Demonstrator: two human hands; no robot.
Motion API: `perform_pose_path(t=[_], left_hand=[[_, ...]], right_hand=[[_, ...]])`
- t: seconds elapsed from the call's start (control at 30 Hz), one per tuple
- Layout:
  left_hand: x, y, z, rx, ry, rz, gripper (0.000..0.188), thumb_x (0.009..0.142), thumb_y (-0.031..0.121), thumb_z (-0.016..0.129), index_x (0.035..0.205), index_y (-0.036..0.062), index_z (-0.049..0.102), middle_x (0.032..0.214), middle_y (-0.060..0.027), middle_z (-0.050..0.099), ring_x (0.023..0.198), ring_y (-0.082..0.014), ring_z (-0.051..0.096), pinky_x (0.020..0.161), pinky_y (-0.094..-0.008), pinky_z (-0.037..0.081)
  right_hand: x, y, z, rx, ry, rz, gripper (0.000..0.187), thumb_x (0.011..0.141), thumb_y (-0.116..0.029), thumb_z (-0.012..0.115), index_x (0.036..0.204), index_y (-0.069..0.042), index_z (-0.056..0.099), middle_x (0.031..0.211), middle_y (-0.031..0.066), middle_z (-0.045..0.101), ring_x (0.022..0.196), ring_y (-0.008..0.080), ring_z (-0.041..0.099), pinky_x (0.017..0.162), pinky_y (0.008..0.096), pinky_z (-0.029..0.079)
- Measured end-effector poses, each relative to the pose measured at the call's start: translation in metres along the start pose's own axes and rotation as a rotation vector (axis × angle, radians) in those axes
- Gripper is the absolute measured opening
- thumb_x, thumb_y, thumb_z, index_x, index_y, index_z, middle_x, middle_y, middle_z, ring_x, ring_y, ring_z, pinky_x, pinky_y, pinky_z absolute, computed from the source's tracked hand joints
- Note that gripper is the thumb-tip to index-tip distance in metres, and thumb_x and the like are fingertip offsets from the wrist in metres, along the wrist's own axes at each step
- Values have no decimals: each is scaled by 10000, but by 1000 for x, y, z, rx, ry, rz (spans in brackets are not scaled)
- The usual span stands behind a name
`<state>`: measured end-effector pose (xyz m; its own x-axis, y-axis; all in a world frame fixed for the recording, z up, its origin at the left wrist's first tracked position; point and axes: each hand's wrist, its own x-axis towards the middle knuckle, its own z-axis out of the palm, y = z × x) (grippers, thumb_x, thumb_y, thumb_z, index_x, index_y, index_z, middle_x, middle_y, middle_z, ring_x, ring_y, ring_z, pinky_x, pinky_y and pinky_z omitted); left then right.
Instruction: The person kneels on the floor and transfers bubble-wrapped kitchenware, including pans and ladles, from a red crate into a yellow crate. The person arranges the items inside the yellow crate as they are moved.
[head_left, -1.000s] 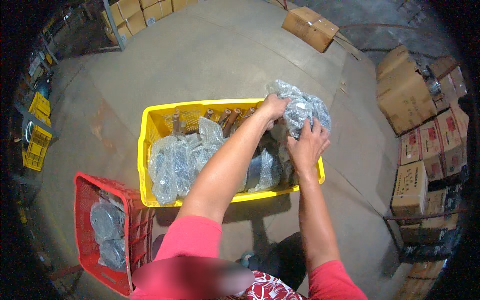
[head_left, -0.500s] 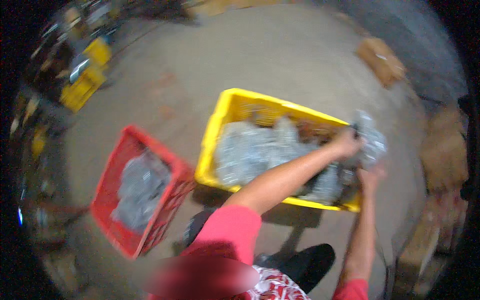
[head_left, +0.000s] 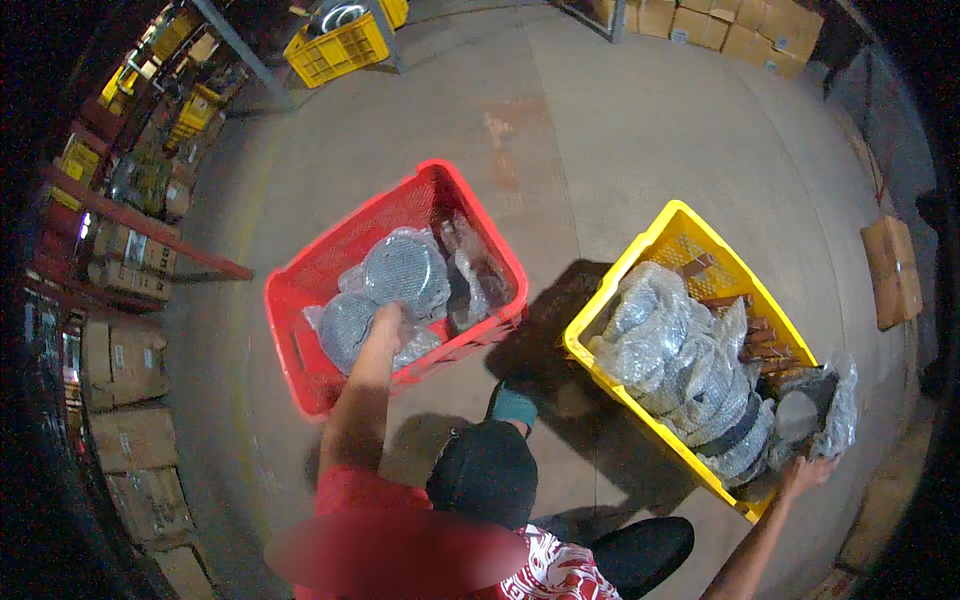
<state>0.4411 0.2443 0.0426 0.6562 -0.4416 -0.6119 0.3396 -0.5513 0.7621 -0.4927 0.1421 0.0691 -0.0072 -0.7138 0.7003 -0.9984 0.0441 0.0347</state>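
In the red crate point(head_left: 300, 345) at left lie two round, dark items in bubble wrap, one farther round item point(head_left: 405, 265) and one nearer round item point(head_left: 345, 328). My left hand point(head_left: 393, 325) reaches in between them, its fingers curled against the nearer one and partly hidden. At right, the yellow crate point(head_left: 640, 425) is full of bubble-wrapped pieces point(head_left: 665, 340). By its right end my right hand point(head_left: 810, 474) pinches the lower edge of a bubble-wrapped dark item point(head_left: 815, 400) with a pale round part, tilted over the crate's rim.
Several reddish-brown parts point(head_left: 765, 345) line the yellow crate's far side. A cardboard box point(head_left: 892, 272) stands at far right. Stacked cartons point(head_left: 130, 440) and a red rack beam point(head_left: 150, 222) run along the left. Another yellow crate point(head_left: 340, 58) sits beyond, beside a metal post point(head_left: 240, 45).
My left hand has moved from the yellow crate's right end into the red crate. My right hand stays by the yellow crate with the wrapped item. The view has turned left.
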Motion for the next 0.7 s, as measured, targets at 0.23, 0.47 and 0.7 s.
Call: perform_pose_path(t=[0.23,0.47,0.7], left_hand=[[25,-31,69,503,-616,18,619,982,477,583,1374,1,521,1394,-235,550,1238,-358,541,971,-498,458],[32,-41,81,825,-420,372,423,971,333,596,1185,-29,650,1123,-271,684,1063,-427,653,930,-471,499],[34,-57,76,942,-257,535,420,936,305,639,1084,-87,623,1118,-334,641,1103,-495,608,963,-518,471]], right_hand=[[5,39,14,-354,-133,113,932,891,-615,532,1556,-18,266,1605,208,281,1462,397,287,1155,598,255],[17,-2,-25,-331,-356,216,879,777,-230,740,1508,30,329,1576,241,310,1437,413,324,1167,488,307],[3,0,-21,-261,-254,50,893,784,-278,723,1521,18,316,1638,230,166,1494,429,187,1212,565,178]])
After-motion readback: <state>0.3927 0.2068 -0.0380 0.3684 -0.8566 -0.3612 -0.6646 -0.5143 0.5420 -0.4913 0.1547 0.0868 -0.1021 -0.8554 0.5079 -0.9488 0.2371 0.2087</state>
